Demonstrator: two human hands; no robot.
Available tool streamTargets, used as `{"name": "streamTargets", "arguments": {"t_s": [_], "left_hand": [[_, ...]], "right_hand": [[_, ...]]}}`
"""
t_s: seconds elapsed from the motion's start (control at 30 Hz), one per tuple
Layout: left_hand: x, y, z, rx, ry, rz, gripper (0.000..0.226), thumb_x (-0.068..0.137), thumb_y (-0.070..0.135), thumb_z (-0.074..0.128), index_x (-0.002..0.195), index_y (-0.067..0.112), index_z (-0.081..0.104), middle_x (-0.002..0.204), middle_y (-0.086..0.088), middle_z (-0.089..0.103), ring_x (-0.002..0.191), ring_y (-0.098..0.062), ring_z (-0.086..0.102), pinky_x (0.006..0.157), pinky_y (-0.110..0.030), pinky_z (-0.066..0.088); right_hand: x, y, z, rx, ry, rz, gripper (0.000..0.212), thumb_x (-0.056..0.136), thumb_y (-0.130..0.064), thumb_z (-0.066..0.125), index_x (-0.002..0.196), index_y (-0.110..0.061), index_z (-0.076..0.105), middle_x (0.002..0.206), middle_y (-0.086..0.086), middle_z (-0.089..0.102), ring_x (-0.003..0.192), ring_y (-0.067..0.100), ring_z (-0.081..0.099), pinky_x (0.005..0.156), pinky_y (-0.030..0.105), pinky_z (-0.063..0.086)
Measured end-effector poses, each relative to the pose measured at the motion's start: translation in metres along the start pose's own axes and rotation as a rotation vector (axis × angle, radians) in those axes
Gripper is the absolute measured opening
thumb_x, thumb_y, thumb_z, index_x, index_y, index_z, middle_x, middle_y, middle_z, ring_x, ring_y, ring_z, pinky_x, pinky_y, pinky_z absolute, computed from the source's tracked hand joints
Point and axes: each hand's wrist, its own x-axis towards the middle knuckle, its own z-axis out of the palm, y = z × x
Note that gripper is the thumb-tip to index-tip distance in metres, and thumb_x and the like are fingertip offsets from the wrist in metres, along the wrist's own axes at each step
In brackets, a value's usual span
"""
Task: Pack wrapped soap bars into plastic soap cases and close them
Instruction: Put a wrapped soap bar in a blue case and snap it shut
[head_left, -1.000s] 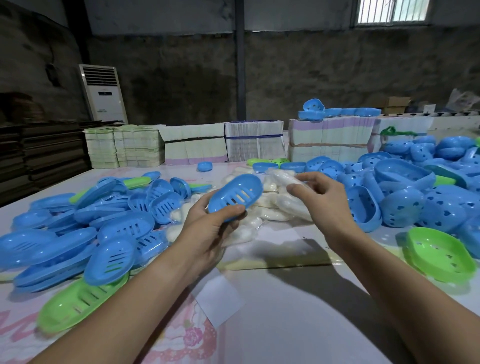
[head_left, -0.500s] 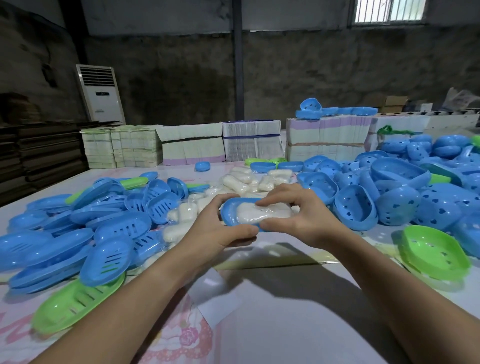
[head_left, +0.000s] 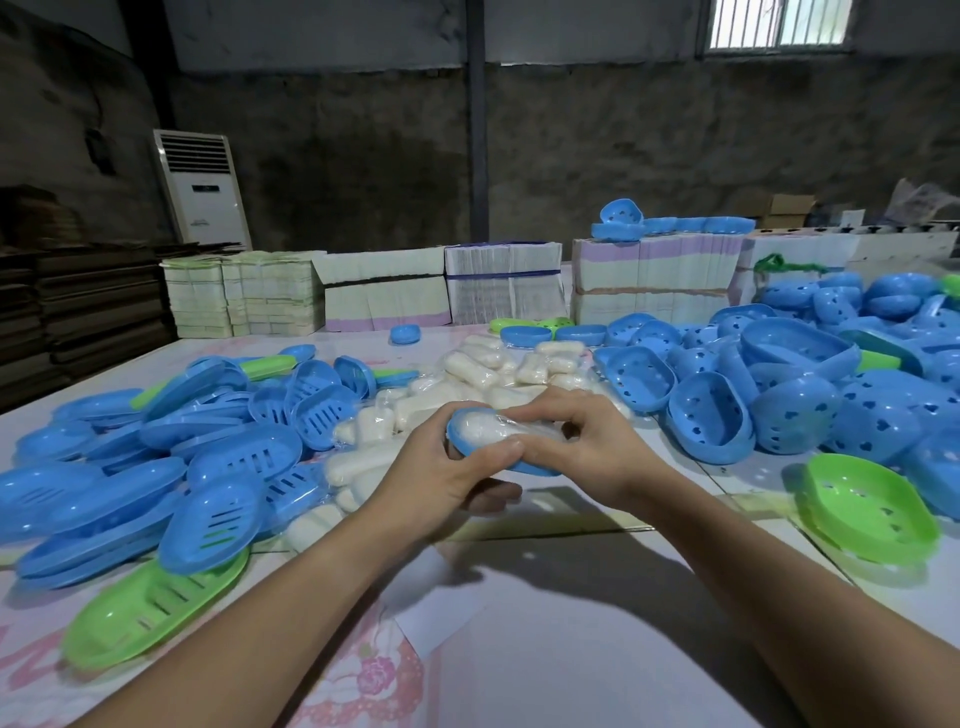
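Blue case half (head_left: 470, 447) gripped from below by left hand (head_left: 441, 478); wrapped white soap bar (head_left: 480, 428) pressed in, right hand (head_left: 592, 447) fingers curled over it.

— What's in the hands?
— A blue soap tray (head_left: 524, 464) with a wrapped white soap bar (head_left: 480, 428) lying in it. The left hand (head_left: 441, 475) grips its near end, thumb along the rim; the right hand (head_left: 587, 447) curls over the far end.
— And around them?
— Blue slotted lids (head_left: 156, 467) piled left, blue tubs (head_left: 779, 410) right, loose wrapped bars (head_left: 498, 366) behind.
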Motion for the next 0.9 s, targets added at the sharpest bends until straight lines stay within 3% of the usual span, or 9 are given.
{"name": "streamTargets", "arguments": {"t_s": [0.13,0.23,0.33,0.5,0.6,0.73,0.8,0.9], "left_hand": [[0.002,0.001,0.001,-0.095,0.025,-0.028,0.067,0.061,0.044,0.083,0.119,0.019,0.061,0.102,-0.014,0.077,0.083,-0.037,0.076,0.063,-0.034,0.061],[0.005,0.002,0.000,-0.174,0.081,-0.031,0.069,0.059,0.049,0.080,0.118,0.018,0.063,0.105,-0.011,0.077,0.085,-0.036,0.076,0.063,-0.032,0.060],[0.007,0.003,-0.001,-0.223,0.102,-0.028,0.067,0.060,0.049,0.078,0.118,0.018,0.064,0.106,-0.008,0.078,0.089,-0.035,0.076,0.061,-0.031,0.059],[0.008,0.002,-0.001,-0.237,0.150,0.014,0.066,0.060,0.046,0.078,0.117,0.016,0.064,0.103,-0.011,0.078,0.088,-0.030,0.077,0.062,-0.031,0.062],[0.008,-0.001,-0.001,-0.223,0.162,0.033,0.062,0.066,0.039,0.076,0.120,0.013,0.062,0.101,-0.010,0.078,0.087,-0.029,0.077,0.062,-0.031,0.062],[0.007,-0.002,-0.001,-0.186,0.161,0.046,0.064,0.062,0.043,0.078,0.118,0.015,0.062,0.101,-0.010,0.078,0.085,-0.029,0.077,0.059,-0.029,0.060],[0.008,-0.001,-0.001,-0.141,0.161,0.032,0.069,0.056,0.051,0.080,0.115,0.021,0.063,0.099,-0.007,0.078,0.084,-0.028,0.077,0.059,-0.033,0.060],[0.008,0.000,-0.002,-0.045,0.146,0.006,0.068,0.057,0.060,0.079,0.113,0.027,0.059,0.096,-0.004,0.076,0.081,-0.026,0.075,0.066,-0.050,0.060]], "right_hand": [[0.001,-0.005,-0.009,0.009,-0.002,-0.004,0.020,0.092,-0.022,0.066,0.106,-0.035,0.072,0.106,-0.011,0.065,0.106,0.006,0.057,0.089,0.021,0.043],[0.000,-0.006,-0.016,0.125,0.081,0.044,0.024,0.094,-0.016,0.061,0.108,-0.031,0.073,0.112,-0.005,0.068,0.104,0.006,0.058,0.086,0.016,0.044],[0.000,-0.004,-0.010,0.180,0.103,0.125,0.027,0.095,-0.023,0.059,0.117,-0.033,0.069,0.119,-0.014,0.064,0.100,-0.005,0.057,0.087,0.015,0.044],[0.001,-0.003,-0.002,0.404,0.062,0.253,0.014,0.095,-0.026,0.060,0.108,-0.023,0.067,0.098,-0.004,0.069,0.086,0.010,0.066,0.076,0.030,0.052],[0.000,-0.001,0.000,0.490,-0.002,0.306,0.014,0.096,-0.024,0.061,0.108,-0.021,0.066,0.087,-0.004,0.070,0.078,0.017,0.070,0.067,0.027,0.052],[0.001,0.002,0.002,0.493,-0.003,0.304,0.014,0.094,-0.022,0.064,0.107,-0.020,0.066,0.079,-0.001,0.072,0.076,0.021,0.069,0.072,0.029,0.055],[0.001,0.004,0.001,0.496,0.007,0.307,0.011,0.093,-0.021,0.065,0.104,-0.019,0.068,0.079,0.002,0.071,0.074,0.019,0.067,0.072,0.029,0.054],[0.002,0.005,0.000,0.603,-0.007,0.324,0.015,0.090,-0.019,0.068,0.104,-0.013,0.070,0.078,0.006,0.066,0.067,0.017,0.062,0.065,0.026,0.051]]}}
